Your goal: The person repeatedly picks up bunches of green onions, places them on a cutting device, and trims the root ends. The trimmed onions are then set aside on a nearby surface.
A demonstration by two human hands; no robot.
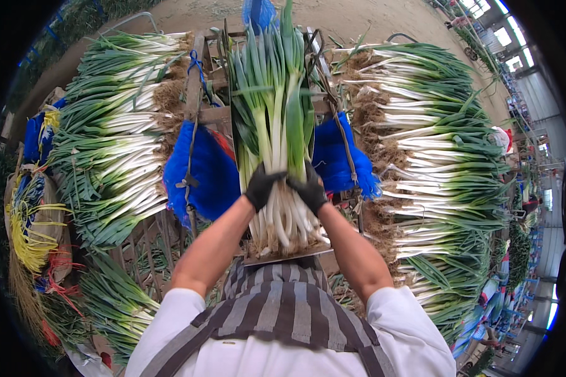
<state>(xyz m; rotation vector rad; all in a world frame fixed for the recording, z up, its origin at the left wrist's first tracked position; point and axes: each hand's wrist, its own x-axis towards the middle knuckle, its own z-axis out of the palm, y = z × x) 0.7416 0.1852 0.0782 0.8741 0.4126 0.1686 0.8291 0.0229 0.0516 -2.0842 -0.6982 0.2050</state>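
A thick bunch of long green onions [276, 136] lies lengthwise in a metal trough [287, 257] before me, roots toward my apron and green leaves pointing away. My left hand [262, 187], in a dark glove, grips the white stalks from the left. From the right, my right hand [310, 188], also gloved, holds the same bunch, its fingers close to those of my left hand. Parts of the fingers are hidden among the stalks. Blue mesh netting hangs on both sides of the trough, at the left [200, 174] and at the right [342, 153].
Rows of green onions lie at the left [118, 136] and right [434, 155], roots facing inward. A wooden frame [195, 85] with cords surrounds the trough. Yellow strings [28, 231] hang over a sack at the far left. More onions [118, 301] lie at lower left.
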